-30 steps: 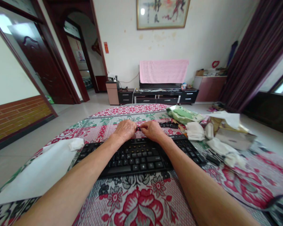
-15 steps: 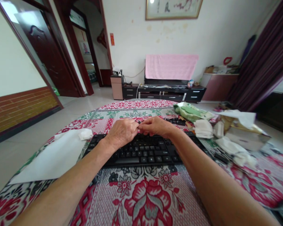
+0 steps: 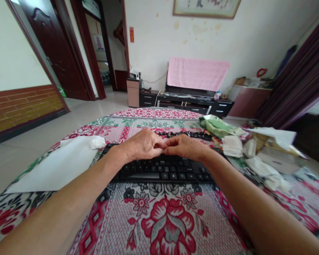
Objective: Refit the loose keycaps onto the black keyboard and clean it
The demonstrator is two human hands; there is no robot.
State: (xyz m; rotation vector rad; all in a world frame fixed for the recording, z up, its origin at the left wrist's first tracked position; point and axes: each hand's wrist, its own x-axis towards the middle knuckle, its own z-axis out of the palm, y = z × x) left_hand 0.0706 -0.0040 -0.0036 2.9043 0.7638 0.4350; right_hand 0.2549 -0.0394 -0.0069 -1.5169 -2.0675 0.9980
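A black keyboard [image 3: 180,176] lies on the patterned tablecloth in front of me. Over its upper middle, my left hand [image 3: 143,144] is closed, its thumb and fingertips pinched together. My right hand [image 3: 185,146] meets it from the other side, also in a pinch, the fingertips of both touching. Whatever sits between them is hidden. Part of the keyboard's upper rows is covered by the hands. Just beyond the keyboard, a line of small loose black pieces that look like keycaps [image 3: 199,135] is spread on the cloth.
White paper [image 3: 61,166] with a crumpled tissue [image 3: 97,142] on it lies at the left. To the right are a green package [image 3: 220,126], a folded white cloth or tissue [image 3: 232,146] and an open box [image 3: 279,156]. The round table's far edge faces a TV cabinet [image 3: 187,103].
Both hands have come lower and closer together over the keyboard. A small dark piece that showed at the fingertips is now out of sight. The view has shifted slightly.
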